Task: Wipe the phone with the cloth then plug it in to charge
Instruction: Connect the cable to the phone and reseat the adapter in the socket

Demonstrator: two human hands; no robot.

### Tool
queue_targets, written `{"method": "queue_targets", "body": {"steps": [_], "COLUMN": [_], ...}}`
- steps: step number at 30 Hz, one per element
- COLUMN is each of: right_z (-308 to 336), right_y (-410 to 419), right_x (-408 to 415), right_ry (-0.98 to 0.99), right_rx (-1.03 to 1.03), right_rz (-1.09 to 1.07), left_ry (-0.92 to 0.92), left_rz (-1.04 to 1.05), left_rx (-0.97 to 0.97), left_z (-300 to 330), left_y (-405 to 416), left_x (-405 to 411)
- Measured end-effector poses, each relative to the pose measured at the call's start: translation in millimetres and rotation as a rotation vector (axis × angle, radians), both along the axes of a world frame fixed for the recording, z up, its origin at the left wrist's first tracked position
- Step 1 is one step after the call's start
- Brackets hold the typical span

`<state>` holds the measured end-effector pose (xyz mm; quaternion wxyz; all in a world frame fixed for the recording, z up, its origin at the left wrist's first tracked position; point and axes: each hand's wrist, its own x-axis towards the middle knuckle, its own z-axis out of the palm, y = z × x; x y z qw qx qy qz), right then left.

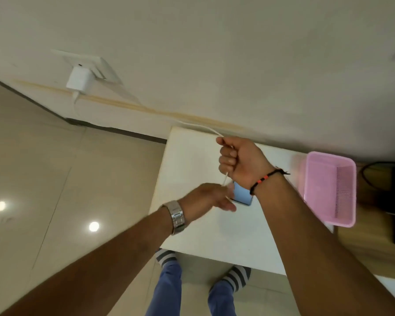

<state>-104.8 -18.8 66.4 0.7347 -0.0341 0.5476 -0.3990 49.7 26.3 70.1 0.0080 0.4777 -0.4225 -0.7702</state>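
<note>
The light blue, flat rectangular phone (pixel 242 194) lies on the white square tabletop (pixel 192 160), partly hidden under both hands; no brand, label or writing can be read on it or anywhere else. It sits directly below the right wrist and just beyond the left fingertips, which overlap its near edge.

The thin white charging cable (pixel 225 177) runs down towards the phone's upper left corner; whether its end is seated in the phone cannot be told. The right hand (pixel 240 161), a black and red thread band at its wrist, is curled into a fist round the cable above the phone, and the cable leaves the top of the fist towards the wall. The left hand (pixel 205 198), with a silver metal watch (pixel 177 216) on its wrist, reaches in from the left with fingers on the cable's lower stretch beside the phone; its grip is blurred, so whether it pinches the cable cannot be told.

Further along, the cable reaches a white block-shaped charger (pixel 79 82) plugged into a white wall socket plate (pixel 100 65). A pink perforated plastic basket (pixel 329 188) stands on the table's right edge, well apart from the phone. Below the table show striped socks (pixel 236 277) and blue trouser legs on a beige tiled floor (pixel 43 156).
</note>
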Motion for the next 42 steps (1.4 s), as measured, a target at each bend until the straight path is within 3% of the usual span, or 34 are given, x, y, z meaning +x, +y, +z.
{"method": "queue_targets", "body": {"steps": [2, 5, 7, 10, 13, 15, 19, 24, 27, 29, 31, 34, 35, 36, 38, 40, 42], "right_z": [0.8, -8.1, -14.5, -18.7, -19.5, -15.2, -3.0, -0.9, -8.3, -19.0, -31.9, -52.9, -56.7, -59.2, -67.4, -71.5, -74.2], "right_y": [-0.6, 22.8, 49.8, 82.5, 87.9, 83.1, 76.6, 81.1, 88.3, 96.3, 106.0, 127.1, 134.2, 140.8, 149.2, 148.3, 140.6], "right_x": [-5.4, -4.9, -5.9, -17.4, -39.5, -55.5, -79.5, -88.2, -79.7, -70.0, -57.2, -37.4, -30.9, -26.2, -21.4, -19.9, -21.8], "right_ry": [0.009, -0.043, -0.079, 0.065, 0.276, 0.266, 0.026, -0.313, -0.330, -0.179, 0.119, 0.740, 0.864, 0.894, 0.691, 0.359, 0.220], "right_rx": [-0.002, 0.072, 0.086, 0.050, -0.008, -0.026, -0.047, -0.147, -0.138, -0.067, 0.104, 0.348, 0.409, 0.504, 0.647, 0.585, 0.462], "right_rz": [0.005, 0.137, 0.345, 0.537, 0.500, 0.441, 0.236, -0.334, -0.474, -0.485, -0.382, -0.010, 0.061, 0.070, -0.055, -0.211, -0.291], "left_ry": [0.012, 0.106, 0.143, -0.022, -0.273, -0.386, -0.539, -0.805, -0.721, -0.572, -0.472, -0.368, -0.321, -0.278, -0.223, -0.217, -0.292], "left_rz": [0.150, 0.696, 0.953, 1.151, 1.153, 1.130, 1.105, 0.806, 0.865, 1.035, 1.165, 1.281, 1.311, 1.333, 1.346, 1.313, 1.241], "left_rx": [0.060, 0.272, 0.330, 0.275, 0.177, 0.168, 0.219, 0.096, 0.103, 0.213, 0.290, 0.331, 0.336, 0.336, 0.341, 0.364, 0.386], "left_z": [0.0, -5.0, -11.6, -34.4, -61.6, -75.3, -95.3, -99.7, -97.4, -91.8, -85.8, -74.3, -73.1, -71.8, -72.1, -74.3, -78.7], "left_y": [11.8, -5.3, -30.6, -58.4, -55.5, -46.9, -31.1, -4.7, 6.2, 14.9, 21.0, 29.2, 32.5, 35.9, 43.2, 50.0, 54.0], "left_x": [-13.9, -31.1, -35.7, -29.0, -11.2, 2.6, 22.4, 20.9, 6.3, -3.9, -12.8, -24.1, -27.1, -29.4, -31.9, -32.5, -31.8]}}
